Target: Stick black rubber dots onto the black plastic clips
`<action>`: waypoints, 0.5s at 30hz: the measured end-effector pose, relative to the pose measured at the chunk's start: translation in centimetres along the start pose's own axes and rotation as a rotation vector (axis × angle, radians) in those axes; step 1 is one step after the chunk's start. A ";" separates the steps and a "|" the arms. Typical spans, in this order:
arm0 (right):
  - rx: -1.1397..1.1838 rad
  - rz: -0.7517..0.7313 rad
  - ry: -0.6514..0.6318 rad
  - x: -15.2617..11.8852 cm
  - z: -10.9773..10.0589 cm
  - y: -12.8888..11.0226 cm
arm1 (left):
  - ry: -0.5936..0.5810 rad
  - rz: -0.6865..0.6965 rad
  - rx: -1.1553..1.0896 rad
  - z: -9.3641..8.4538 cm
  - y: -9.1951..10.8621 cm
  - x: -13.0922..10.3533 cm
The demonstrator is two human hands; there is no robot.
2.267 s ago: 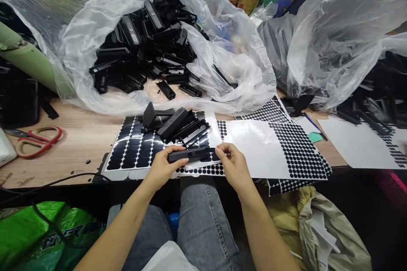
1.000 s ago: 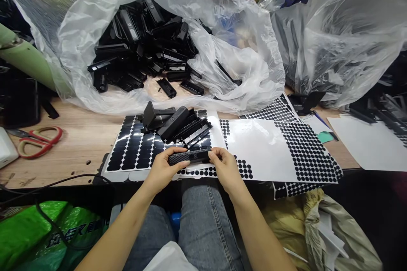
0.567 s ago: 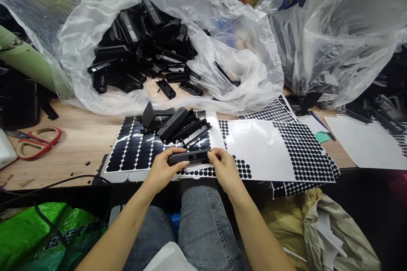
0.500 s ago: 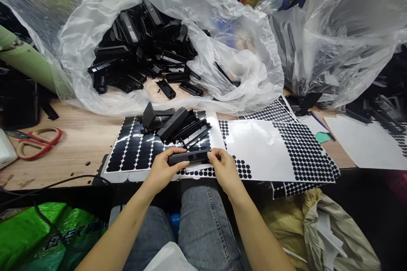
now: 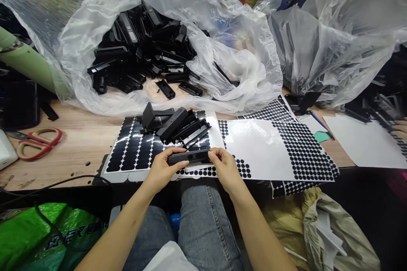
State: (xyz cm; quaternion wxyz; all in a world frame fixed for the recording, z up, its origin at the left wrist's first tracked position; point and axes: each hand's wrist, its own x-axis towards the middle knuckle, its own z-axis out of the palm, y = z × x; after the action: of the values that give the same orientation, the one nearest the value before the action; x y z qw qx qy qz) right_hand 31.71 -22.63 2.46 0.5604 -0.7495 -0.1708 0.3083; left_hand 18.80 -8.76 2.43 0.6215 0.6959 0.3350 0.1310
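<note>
A long black textured part (image 5: 193,156) lies level between my two hands at the table's front edge. My left hand (image 5: 163,169) pinches its left end, thumb in front and fingers behind. The right end is gripped by my right hand (image 5: 225,168) with thumb and fingertips. Just beyond, a small pile of black plastic parts (image 5: 174,125) rests on a sheet of black oblong stickers (image 5: 130,148). To the right lies a white sheet with round black stickers (image 5: 299,148), one area of it bare.
Behind, an open clear plastic bag (image 5: 85,51) holds many black parts (image 5: 127,59). Red-handled scissors (image 5: 41,144) lie at the left. A blue pen (image 5: 321,123) lies at the right. Another person's fingers (image 5: 400,129) show at the far right edge.
Another person's fingers have come into view at the far right edge. My hands and the part they hold have barely moved.
</note>
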 end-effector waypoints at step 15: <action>-0.128 -0.014 0.051 -0.4 0.5 -0.5 | -0.007 -0.013 0.002 0.0 0.0 0.0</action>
State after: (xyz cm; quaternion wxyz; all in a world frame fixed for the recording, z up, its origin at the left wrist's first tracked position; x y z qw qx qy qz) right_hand 31.12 -22.32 2.94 0.5175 -0.7902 -0.1811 0.2737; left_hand 18.76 -8.76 2.47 0.6227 0.6950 0.3374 0.1242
